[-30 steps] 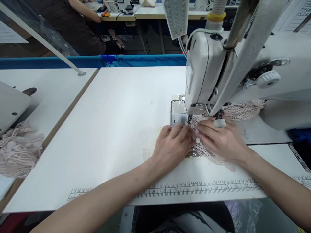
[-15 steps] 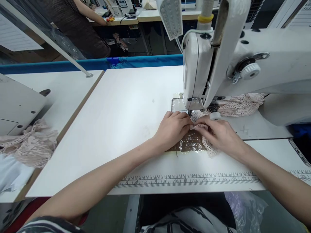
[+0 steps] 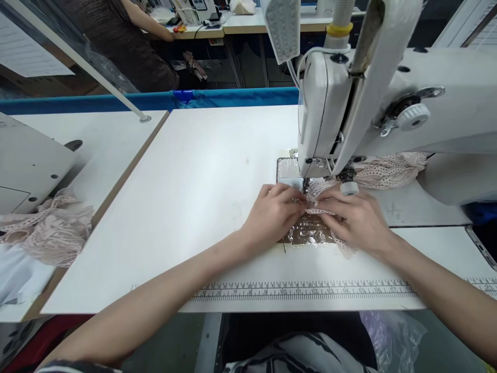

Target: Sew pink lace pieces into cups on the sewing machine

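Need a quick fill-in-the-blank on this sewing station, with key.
With the left hand and right hand at the lace strip, the ____ one is nearer the lace bundle under the machine arm.
The ring around the hose is ____.
The cloth along the far edge of the white tabletop is ____.

Missing words: right; yellow; blue

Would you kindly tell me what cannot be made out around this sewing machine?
- Left hand: head view, its fingertips blur over the lace.
- Needle tip: head view, too small among the metal parts.
- Paper: head view, its print is too small.
- Dark device: head view, cut off by right edge.
- Co-worker: head view, head beyond the top edge.
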